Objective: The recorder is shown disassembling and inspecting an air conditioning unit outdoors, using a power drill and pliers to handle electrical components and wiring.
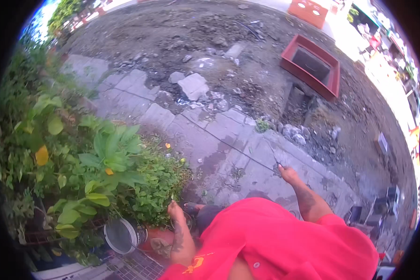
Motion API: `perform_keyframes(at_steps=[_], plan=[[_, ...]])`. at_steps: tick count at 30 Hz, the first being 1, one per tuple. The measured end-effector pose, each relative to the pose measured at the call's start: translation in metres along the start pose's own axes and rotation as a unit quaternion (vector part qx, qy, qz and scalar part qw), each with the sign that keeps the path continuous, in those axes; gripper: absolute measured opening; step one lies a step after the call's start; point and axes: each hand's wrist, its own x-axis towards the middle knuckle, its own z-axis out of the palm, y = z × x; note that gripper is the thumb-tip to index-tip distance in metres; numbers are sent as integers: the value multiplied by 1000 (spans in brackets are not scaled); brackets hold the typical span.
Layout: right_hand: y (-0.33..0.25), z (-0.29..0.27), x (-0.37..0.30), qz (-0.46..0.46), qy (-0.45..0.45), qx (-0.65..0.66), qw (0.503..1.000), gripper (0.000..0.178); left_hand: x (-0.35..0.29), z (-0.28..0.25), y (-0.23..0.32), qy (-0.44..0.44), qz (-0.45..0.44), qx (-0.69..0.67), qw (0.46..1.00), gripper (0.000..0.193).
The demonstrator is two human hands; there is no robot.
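Observation:
My right hand, arm stretched out over the grey paving, is closed round a thin, dark, stick-like thing. It points up and away from my fingers; its exact kind is too small to tell. Lower and to the left, my left hand is closed beside the low green plants. A tiny pale tip shows above its fingers, but I cannot make out what it is. A whitish bucket lies tilted left of my left forearm, its mouth facing me.
Dense leafy bushes fill the left side. Beyond the cracked paving are dug earth, a broken concrete chunk, rubble and a red rectangular frame next to a hole. A metal grid lies at lower left; dark objects stand at right.

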Motion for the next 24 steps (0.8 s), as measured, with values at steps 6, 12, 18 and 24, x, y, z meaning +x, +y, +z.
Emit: perform_keyframes(at_steps=[6,12,18,24], plan=[[202,-24,-57,147,53,200,967,66,-180,168,216,-467,454,192,734,39],[328,-32,-185,318,387,128,856,36,-194,262,311,-466,355,155,795,39],[390,-122,-295,379,647,292,594,31,-267,337,461,-509,408,10,758,25],[406,-269,-403,383,514,465,611,22,-413,370,653,-651,404,14,642,64]])
